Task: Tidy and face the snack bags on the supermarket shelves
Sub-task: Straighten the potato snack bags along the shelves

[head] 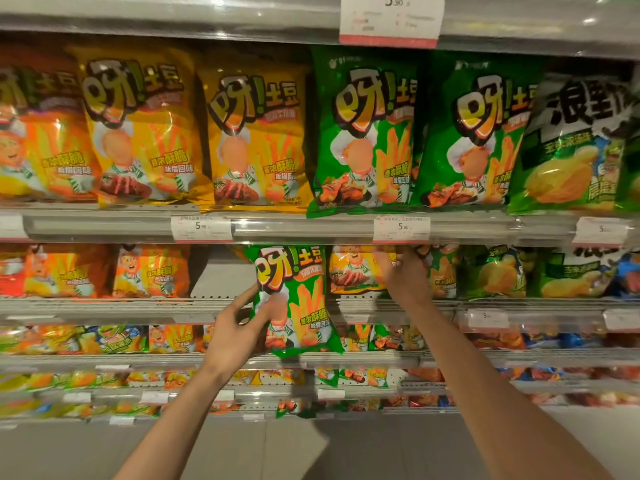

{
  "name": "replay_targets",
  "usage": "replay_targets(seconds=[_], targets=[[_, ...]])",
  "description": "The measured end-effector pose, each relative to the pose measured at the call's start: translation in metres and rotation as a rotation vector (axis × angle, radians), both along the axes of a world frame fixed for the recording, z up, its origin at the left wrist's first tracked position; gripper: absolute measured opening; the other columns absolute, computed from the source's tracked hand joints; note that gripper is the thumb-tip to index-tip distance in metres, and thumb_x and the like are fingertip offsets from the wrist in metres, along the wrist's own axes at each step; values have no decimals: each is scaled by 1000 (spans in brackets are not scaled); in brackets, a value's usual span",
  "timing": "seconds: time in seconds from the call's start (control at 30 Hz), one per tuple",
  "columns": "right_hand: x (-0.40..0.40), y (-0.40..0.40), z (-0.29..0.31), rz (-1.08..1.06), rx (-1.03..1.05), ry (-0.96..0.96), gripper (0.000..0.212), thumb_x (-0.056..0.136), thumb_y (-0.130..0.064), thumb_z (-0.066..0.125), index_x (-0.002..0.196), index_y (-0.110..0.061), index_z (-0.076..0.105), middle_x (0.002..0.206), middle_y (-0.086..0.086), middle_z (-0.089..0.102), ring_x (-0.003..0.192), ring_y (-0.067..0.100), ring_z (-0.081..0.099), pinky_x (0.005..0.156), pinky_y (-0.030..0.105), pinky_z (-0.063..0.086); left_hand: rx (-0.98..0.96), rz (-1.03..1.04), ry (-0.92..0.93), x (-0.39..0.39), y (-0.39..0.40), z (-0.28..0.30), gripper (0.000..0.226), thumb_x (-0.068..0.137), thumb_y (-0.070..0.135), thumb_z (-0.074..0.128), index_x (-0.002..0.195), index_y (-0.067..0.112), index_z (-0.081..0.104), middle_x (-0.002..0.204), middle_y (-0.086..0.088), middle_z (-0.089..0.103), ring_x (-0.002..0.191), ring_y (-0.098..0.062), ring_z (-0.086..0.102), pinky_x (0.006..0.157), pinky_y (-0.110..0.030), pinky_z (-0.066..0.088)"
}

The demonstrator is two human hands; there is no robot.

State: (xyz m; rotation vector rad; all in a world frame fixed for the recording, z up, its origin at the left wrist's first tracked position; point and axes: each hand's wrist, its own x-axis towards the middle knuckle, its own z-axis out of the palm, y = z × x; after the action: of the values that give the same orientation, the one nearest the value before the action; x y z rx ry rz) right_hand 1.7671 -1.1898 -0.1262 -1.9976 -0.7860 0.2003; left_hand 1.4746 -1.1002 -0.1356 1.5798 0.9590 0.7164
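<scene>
Shelves run across our view in tiers, and we read them from the left. Orange bags stand at the far left of the upper tier, then two yellow bags facing out, upright and touching. Below them a price tag sits on the shelf rail. On the next tier down, small orange bags stand beside a gap where the back panel shows. Our left hand comes up in front of that gap and grips a green bag by its left edge, thumb on the front, fingers curled behind; the bag is held off the shelf, upright, tilted slightly, its face toward us. Above it, two large green bags stand side by side on the upper tier, faces out. Right of the held bag lies a small yellow bag on the middle tier, and our right hand reaches in just beside it, under a second tag; its fingers curl in among the bags, but we cannot tell whether they hold anything. Farther right, a small green bag stands next to the hand, then chip bags. At the far right of the upper tier stands a dark-and-green chip bag. Lower tiers are blurred.
</scene>
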Motion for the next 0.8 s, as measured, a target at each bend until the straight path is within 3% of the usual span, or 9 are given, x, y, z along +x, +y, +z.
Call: replay_targets(seconds=[0.07,0.17,0.23,0.37,0.47,0.5,0.6,0.7,0.8], targets=[[-1,-5,0,40,6,89,34,97,-40,65,117,-12,67,96,-9,62,100,21,60,87,28,37,0,3,-2,-3,3,-2,57,89,49,67,141,29,60,133,2,69,116,-17,67,102,-44,53],[-4,-19,-3,92,-6,98,20,99,-45,61,86,-31,53,74,-20,39,73,8,44,74,29,35,13,15,0,-6,6,-6,51,93,45,66,141,28,60,132,-1,69,117,-22,67,102,-46,54],[-7,-31,-3,120,12,92,18,98,-42,63,84,-35,56,73,-17,48,70,4,50,67,26,39,10,37,-8,-8,6,-9,50,93,47,66,139,29,62,127,-4,72,115,-27,69,98,-44,56],[-6,-60,-7,144,17,133,34,99,-43,62,123,-18,63,88,-12,63,84,14,64,77,30,48,0,38,-12,1,-4,-8,56,88,54,64,138,29,62,126,-6,71,115,-29,68,100,-55,54],[1,-89,-10,93,5,166,56,97,-49,62,144,-19,54,121,-3,67,113,21,64,95,38,52,18,-11,-10,16,-12,-10,57,91,52,62,141,25,59,135,-5,66,123,-26,64,104,-48,52],[4,-99,-12,84,-3,183,59,96,-54,62,143,-21,55,126,-2,67,116,22,63,96,39,52,33,-9,-10,22,-14,-12,54,95,45,62,143,22,58,139,-3,64,125,-23,62,102,-39,54],[12,-131,-18,66,-3,183,52,93,-57,62,130,-20,63,111,-3,73,100,20,69,80,31,52,-12,12,-71,42,-21,-13,45,97,32,65,140,20,61,125,5,71,105,-14,74,68,-16,59],[18,-159,-27,15,19,193,36,95,-51,63,116,-22,66,99,-3,74,90,18,71,74,34,55,-69,2,-122,66,-27,-12,42,96,31,68,134,17,62,106,8,78,85,-11,78,56,-23,60],[25,-179,-33,-34,42,199,24,96,-47,64,104,-24,66,81,-11,73,72,2,69,62,19,51,-17,-13,-116,90,-29,-8,34,97,33,67,128,21,65,97,10,80,80,-13,78,57,-26,61]])
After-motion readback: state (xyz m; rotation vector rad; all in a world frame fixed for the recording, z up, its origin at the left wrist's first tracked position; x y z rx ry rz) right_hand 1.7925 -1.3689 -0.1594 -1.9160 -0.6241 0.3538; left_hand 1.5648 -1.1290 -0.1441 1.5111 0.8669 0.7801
